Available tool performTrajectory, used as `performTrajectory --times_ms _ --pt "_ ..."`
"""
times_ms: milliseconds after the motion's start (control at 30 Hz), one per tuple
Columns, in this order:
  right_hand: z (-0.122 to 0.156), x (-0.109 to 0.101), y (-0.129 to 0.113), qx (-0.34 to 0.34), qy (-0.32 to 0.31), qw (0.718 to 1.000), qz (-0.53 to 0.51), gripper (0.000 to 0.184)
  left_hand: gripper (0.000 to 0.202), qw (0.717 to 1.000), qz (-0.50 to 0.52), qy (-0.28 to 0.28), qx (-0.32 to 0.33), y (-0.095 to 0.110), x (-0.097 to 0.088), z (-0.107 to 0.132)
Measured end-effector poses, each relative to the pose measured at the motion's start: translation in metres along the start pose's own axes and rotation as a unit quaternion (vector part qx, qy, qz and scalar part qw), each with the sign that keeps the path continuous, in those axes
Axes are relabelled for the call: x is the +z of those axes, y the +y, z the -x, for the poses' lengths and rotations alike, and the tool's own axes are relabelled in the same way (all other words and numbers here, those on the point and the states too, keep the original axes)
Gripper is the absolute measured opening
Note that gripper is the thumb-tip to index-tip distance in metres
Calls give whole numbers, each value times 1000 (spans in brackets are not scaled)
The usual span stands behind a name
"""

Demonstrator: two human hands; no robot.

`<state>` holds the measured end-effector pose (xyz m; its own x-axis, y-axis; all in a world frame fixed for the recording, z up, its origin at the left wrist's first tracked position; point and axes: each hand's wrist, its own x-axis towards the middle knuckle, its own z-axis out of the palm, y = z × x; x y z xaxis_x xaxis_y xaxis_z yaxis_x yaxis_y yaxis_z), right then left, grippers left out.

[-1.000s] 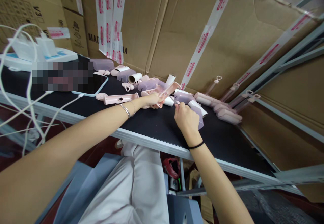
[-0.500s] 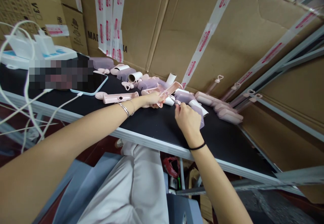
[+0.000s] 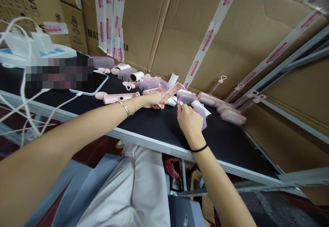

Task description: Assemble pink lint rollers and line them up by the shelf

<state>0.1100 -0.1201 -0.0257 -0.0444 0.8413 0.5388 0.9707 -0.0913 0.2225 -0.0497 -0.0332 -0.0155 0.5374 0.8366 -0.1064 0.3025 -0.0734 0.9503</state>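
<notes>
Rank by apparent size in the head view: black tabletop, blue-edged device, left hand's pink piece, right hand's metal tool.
1. Black tabletop
2. Blue-edged device
3. Pink piece
4. Metal tool, partly hidden by right hand

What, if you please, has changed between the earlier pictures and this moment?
Nothing visibly, beyond a slight shift of the camera's view; nothing was taken up or let go. The left hand still holds the pink piece, the right hand still grips the thin tool, and the phone has stayed put.
</notes>
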Motion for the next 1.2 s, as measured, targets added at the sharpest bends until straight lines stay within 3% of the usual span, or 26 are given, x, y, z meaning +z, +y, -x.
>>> performTrajectory --times_ms 300,633,900,1067,1200 --pt "-1 -4 -3 12 -4 1000 -6 38 54 999 -22 22 -11 0 2 -3" --pt "-4 20 9 -38 -25 999 23 38 54 999 -11 -37 16 -2 -2 3" --pt "-5 17 -2 -44 -38 998 32 39 37 993 66 -96 -1 -7 -7 -1" --pt "-3 15 -7 -15 -9 1000 21 39 41 994 96 -59 -2 -11 -5 -10" --pt "0 13 -4 5 5 1000 21 38 43 993 100 -65 10 -11 -5 -9"
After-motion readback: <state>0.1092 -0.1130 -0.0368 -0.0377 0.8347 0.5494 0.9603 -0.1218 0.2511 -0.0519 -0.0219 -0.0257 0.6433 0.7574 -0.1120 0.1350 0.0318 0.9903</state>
